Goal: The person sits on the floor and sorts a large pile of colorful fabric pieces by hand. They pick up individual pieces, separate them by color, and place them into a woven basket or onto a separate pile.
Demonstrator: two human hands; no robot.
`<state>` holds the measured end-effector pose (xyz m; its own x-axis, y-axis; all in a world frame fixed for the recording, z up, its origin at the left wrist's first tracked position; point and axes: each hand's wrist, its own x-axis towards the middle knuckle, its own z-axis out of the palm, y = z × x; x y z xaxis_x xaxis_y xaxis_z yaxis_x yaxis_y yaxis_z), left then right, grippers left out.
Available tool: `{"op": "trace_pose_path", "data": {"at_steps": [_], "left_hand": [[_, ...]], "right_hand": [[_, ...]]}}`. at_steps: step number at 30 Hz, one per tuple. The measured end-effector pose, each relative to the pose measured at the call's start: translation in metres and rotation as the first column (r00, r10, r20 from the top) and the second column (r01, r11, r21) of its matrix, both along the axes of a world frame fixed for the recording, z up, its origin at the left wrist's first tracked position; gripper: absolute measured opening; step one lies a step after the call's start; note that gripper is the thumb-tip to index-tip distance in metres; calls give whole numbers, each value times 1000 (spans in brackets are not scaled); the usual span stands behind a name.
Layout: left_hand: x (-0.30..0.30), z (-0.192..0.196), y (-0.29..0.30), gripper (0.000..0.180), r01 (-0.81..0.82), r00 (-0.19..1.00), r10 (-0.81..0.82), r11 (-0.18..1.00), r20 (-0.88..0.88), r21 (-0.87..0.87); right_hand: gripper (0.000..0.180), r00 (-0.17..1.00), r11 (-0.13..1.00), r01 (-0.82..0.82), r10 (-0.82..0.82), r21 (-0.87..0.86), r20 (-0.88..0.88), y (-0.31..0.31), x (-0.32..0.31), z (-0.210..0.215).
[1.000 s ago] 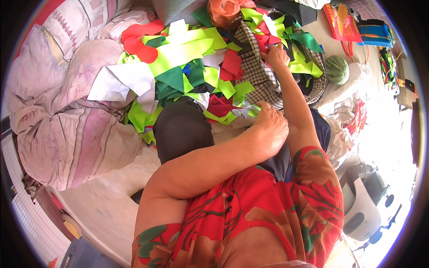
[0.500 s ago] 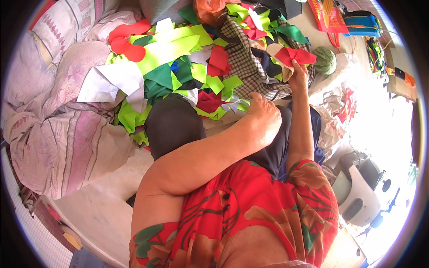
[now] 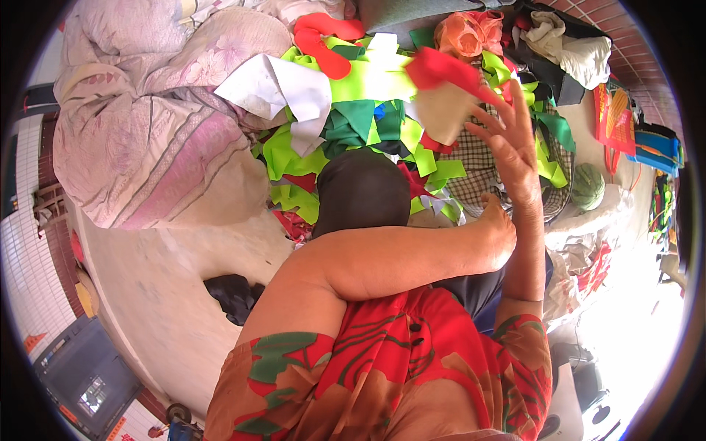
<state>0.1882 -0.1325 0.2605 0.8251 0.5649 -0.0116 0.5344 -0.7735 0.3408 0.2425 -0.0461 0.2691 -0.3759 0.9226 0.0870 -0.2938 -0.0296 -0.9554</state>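
The right hand [image 3: 511,143] was raised above the heap of cloth scraps [image 3: 353,125], its fingers spread apart and its palm open, with a red scrap [image 3: 441,70] just at the fingertips; whether any finger actually touched that scrap could not be told. The left hand [image 3: 496,235] was curled shut, its forearm lying across the body, and it rested against the right forearm near a dark rounded bundle [image 3: 360,191]; whether it gripped anything could not be told. The heap, mostly bright green with red and white pieces, lay beyond the bundle. A checked cloth [image 3: 478,169] sat under the raised hand, a pink quilt [image 3: 147,140] lay to the left, and a small watermelon [image 3: 587,186] stood to the right.
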Motion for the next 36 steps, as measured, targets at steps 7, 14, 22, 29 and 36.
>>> {"op": "trace_pose_path", "data": {"at_steps": [7,14,22,29,36], "left_hand": [[11,7,4,34,48,982,-78,984,-172,-174],[25,11,5,39,30,838,-171,963,-518,-268],[0,16,15,15,57,988,-79,986,-133,-158],[-3,16,26,16,122,983,-140,982,-122,-147],[-4,16,26,19,121,984,-141,978,-110,-168]], "right_hand": [[30,719,979,98,-193,177,667,-25,47,-23],[28,413,959,21,-267,284,871,-132,108,-72],[23,39,833,-81,-547,548,836,-162,118,-102],[27,-79,889,382,-242,254,967,-176,140,-104],[28,-18,896,369,-260,248,965,-177,148,-113]]}}
